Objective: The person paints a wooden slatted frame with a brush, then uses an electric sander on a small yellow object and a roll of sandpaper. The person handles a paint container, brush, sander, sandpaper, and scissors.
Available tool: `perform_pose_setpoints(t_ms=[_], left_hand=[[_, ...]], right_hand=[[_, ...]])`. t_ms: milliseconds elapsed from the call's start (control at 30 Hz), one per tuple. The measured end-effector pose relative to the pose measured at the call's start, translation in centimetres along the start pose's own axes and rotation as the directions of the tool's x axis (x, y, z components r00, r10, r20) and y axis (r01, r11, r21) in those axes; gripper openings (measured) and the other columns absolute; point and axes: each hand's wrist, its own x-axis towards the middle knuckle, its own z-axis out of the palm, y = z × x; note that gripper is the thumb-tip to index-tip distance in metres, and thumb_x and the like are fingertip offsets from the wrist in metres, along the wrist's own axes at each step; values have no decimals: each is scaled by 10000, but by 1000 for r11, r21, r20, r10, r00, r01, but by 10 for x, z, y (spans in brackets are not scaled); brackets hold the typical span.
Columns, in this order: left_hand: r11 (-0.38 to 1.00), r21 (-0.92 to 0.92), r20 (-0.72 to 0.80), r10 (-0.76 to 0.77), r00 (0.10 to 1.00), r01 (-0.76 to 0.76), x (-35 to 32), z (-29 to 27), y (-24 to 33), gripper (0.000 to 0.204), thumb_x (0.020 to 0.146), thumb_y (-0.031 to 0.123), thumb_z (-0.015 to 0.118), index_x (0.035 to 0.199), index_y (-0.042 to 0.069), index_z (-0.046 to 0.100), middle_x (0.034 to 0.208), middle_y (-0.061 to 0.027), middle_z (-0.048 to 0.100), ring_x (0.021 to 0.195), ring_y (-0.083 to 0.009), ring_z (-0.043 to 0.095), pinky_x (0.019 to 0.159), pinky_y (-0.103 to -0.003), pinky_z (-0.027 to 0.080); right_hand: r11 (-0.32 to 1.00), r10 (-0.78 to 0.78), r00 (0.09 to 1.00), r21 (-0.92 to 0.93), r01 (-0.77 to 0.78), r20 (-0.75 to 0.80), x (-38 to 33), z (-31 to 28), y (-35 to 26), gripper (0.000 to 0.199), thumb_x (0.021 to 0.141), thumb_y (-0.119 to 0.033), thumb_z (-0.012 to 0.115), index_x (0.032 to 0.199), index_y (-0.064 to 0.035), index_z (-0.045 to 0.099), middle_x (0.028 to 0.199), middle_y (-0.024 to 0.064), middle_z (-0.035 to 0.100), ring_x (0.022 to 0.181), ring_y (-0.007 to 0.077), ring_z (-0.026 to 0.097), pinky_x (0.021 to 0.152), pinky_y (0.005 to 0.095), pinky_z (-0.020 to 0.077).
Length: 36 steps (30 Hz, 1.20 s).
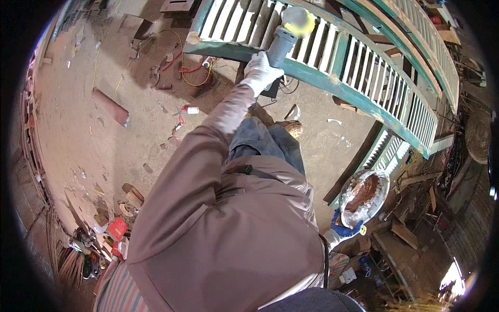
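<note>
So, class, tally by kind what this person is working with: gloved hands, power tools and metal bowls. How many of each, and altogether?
Gloved hands: 2 (left hand, right hand)
Power tool: 1
Metal bowl: 1
Total: 4

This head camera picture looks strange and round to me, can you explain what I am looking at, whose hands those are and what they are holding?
The picture comes from a wide fisheye camera worn on a person's head, looking down, so straight edges bend. The brown jacket and jeans belong to the wearer. The left hand, in a white glove, grips a grey power tool whose yellow end rests against a green and white louvred shutter. The right hand, in a blue and white glove, holds the rim of a rusty round metal pan. Below is a dusty floor with cables, wood scraps and debris.
</note>
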Motion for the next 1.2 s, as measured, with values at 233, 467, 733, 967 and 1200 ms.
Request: perform_pose_setpoints(t_ms=[233,467,733,967,1200], left_hand=[[54,-903,425,258,868,426,-128,-82,-47,519,977,333,621,1354,-13,529,1254,-115,625,1057,-211,659,901,-380,569],[-561,-712,581,-133,803,422,-189,-97,-178,405,945,250,669,1257,1,602,1074,-155,693,960,-265,695,870,-405,605],[-806,-580,619,-343,706,116,-248,-56,-311,215,948,179,605,1076,79,746,1024,-121,751,891,-290,726,813,-419,635],[-949,-250,629,-8,777,192,-290,-1,-349,475,874,354,684,1128,-25,554,838,-75,609,603,-142,568,526,-289,497],[-764,-613,622,-311,719,200,-285,33,-368,660,1018,504,519,1141,-144,533,611,47,443,455,-76,400,433,-257,322]], right_hand=[[995,96,995,35,-97,32,15,-10,1,752,815,-547,691,1449,-183,515,1418,110,568,1176,390,602,911,569,541],[988,99,992,112,-108,82,51,16,17,809,785,-544,703,1486,-201,489,1460,117,540,1243,404,572,961,595,528],[999,-18,998,-45,21,66,29,83,31,797,783,-474,731,1461,-121,502,1454,154,533,1252,397,562,976,582,530],[990,102,994,-96,-100,24,-25,130,19,814,780,-502,722,1471,-141,488,1377,151,592,1172,411,620,922,563,579],[988,148,986,-56,-144,74,-19,128,20,754,815,-521,692,1454,-162,512,1389,128,594,1178,415,615,886,566,583]])
